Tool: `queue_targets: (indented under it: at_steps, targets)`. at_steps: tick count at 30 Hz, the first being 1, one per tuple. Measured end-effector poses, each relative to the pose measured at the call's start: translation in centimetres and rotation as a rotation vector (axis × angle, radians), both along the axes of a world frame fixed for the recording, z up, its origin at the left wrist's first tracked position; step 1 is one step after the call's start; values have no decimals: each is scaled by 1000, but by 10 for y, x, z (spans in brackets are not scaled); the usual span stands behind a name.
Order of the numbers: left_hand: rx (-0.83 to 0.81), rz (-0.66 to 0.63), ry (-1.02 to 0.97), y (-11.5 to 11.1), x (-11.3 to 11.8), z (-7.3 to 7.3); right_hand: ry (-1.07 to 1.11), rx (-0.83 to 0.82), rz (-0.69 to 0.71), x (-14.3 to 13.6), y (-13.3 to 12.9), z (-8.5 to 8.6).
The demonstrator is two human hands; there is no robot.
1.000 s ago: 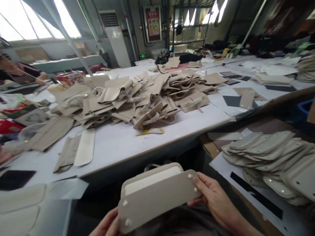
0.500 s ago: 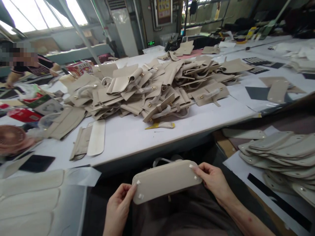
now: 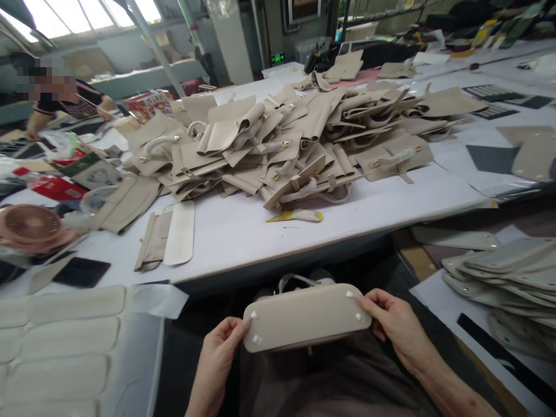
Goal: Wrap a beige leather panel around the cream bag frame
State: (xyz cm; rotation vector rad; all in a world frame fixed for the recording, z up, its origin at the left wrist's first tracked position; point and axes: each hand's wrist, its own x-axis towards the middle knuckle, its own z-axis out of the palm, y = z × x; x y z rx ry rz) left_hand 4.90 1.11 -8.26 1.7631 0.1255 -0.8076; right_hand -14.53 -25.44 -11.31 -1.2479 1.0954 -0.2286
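A beige bag [image 3: 304, 320] is held over my lap with its long rounded base panel facing me. Small white pieces sit near the panel's corners, two at each end. My left hand [image 3: 223, 350] pinches the left end between thumb and fingers. At the other end, my right hand [image 3: 393, 324] grips the upper right corner, its thumb beside a white piece. Behind the panel's top edge a handle [image 3: 297, 279] shows. The rest of the bag is mostly hidden behind the panel.
Beige bag pieces [image 3: 234, 130] are heaped on the white table [image 3: 234, 243], with a yellow-tipped tool [image 3: 295, 216] in front. Stacked panels [image 3: 512, 266] lie right, more panels [image 3: 65, 347] left. A pink fan [image 3: 32, 226] stands left; a person [image 3: 65, 98] is behind.
The view has shifted, so the table and heap appear further left-to-right displaced and slightly higher. Both hands still hold the bag, which sits a little further right in the picture.
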Motion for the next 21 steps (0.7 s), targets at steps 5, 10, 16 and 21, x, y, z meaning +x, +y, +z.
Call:
queue_targets:
  at_steps: [5, 10, 16, 21]
  targets:
    - [-32, 10, 24, 2, 1, -2, 5, 12, -25, -1, 0, -3]
    - [-9, 17, 17, -1, 2, -2, -27, 33, -30, -1, 1, -7]
    - [17, 17, 36, -2, 2, 0, -33, 33, -37, -1, 1, -9]
    - [68, 18, 54, -1, 4, -3, -49, 34, -56, 0, 2, -8]
